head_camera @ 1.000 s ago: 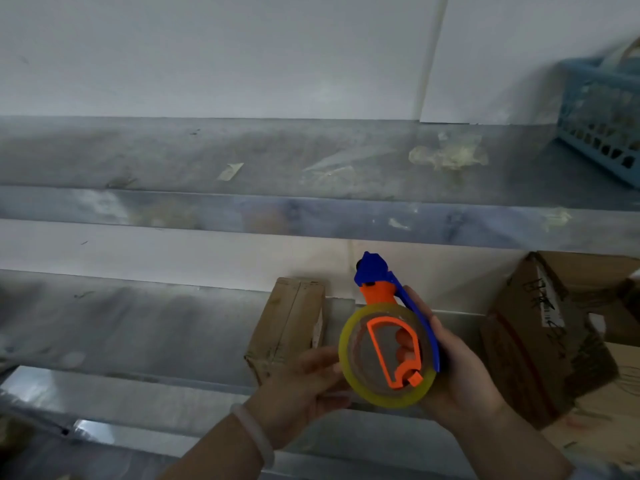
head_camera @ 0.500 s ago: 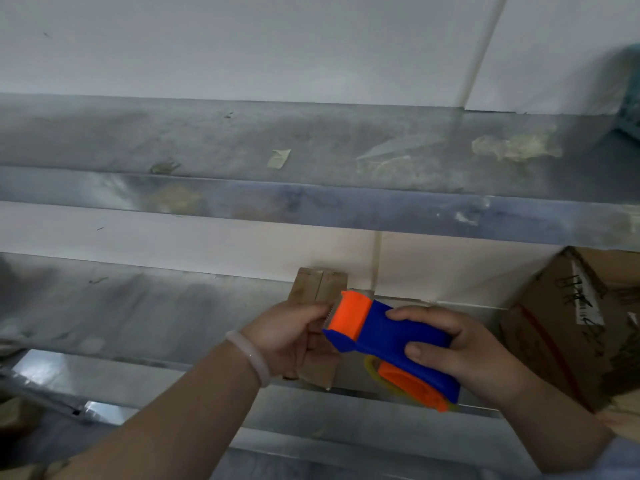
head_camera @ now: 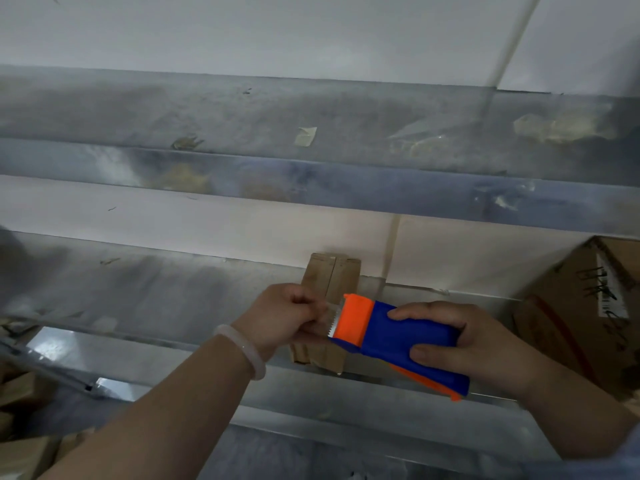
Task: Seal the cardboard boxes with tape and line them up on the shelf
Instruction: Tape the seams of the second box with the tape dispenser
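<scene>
A small brown cardboard box (head_camera: 329,282), flaps closed along a centre seam, lay on the grey metal shelf (head_camera: 156,296) beneath both grips. The right hand (head_camera: 478,344) held a blue-and-orange plastic tape dispenser (head_camera: 398,334). The left hand (head_camera: 280,317) pinched its clear tape strip (head_camera: 330,311) just beside the toothed orange end.

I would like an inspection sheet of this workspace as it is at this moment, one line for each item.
Surface: grey metal lower shelf, smudged; upper shelf above it.
Job's things: small cardboard box lies on the lower shelf, centre seam visible; blue-and-orange tape dispenser held over it; larger cardboard box at the right.
Clutter: tape scraps on the upper shelf; cardboard pieces at lower left.
Grips: left hand pinches the tape end at the cutter; right hand holds the dispenser body.
Cables: nothing seen.
Surroundings: white wall behind the shelves.
</scene>
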Tool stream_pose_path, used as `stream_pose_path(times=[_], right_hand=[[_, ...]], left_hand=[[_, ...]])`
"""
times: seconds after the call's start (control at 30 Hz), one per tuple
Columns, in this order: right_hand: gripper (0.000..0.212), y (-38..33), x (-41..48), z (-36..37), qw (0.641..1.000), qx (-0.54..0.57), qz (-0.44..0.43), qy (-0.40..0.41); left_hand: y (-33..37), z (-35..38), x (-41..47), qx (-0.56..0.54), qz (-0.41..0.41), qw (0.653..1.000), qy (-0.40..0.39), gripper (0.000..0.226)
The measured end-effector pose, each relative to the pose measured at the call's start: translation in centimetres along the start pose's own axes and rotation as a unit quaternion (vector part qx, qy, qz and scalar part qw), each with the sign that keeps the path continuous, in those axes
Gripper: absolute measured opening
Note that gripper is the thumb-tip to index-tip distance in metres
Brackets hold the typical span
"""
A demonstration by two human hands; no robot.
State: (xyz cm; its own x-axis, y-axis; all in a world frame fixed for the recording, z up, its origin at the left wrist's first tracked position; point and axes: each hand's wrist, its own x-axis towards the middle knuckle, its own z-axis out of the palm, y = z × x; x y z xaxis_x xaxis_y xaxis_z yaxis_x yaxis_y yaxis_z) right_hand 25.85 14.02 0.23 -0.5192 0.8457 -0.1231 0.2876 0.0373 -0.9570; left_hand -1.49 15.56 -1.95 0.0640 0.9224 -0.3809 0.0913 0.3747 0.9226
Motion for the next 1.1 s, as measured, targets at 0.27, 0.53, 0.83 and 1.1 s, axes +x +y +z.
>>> stream_pose_path(times=[0.27,0.53,0.83,1.1], right_hand=[[0.041,1.2,-0.9,-2.5,0.998,-0.039,0.043,-0.017],[0.04,3.3,1.1,-1.7,0.995,-0.059,0.079,-0.015],[0.04,4.7,2.1,-0.9,0.992,-0.09,0.083,-0.003],[0.042,5.0,2.0,-0.9,0.991,-0.109,0.081,-0.007]], left_hand=[[-4.0,-5.0,0.7,-0.013,0.004,0.99,0.142,0.01],[-7.9,-4.0,3.2,0.09,0.004,0.983,0.16,0.018],[-9.3,-1.5,3.0,0.157,0.032,0.979,0.121,0.022],[-7.2,-1.6,3.0,0.393,0.415,0.806,0.155,0.036]])
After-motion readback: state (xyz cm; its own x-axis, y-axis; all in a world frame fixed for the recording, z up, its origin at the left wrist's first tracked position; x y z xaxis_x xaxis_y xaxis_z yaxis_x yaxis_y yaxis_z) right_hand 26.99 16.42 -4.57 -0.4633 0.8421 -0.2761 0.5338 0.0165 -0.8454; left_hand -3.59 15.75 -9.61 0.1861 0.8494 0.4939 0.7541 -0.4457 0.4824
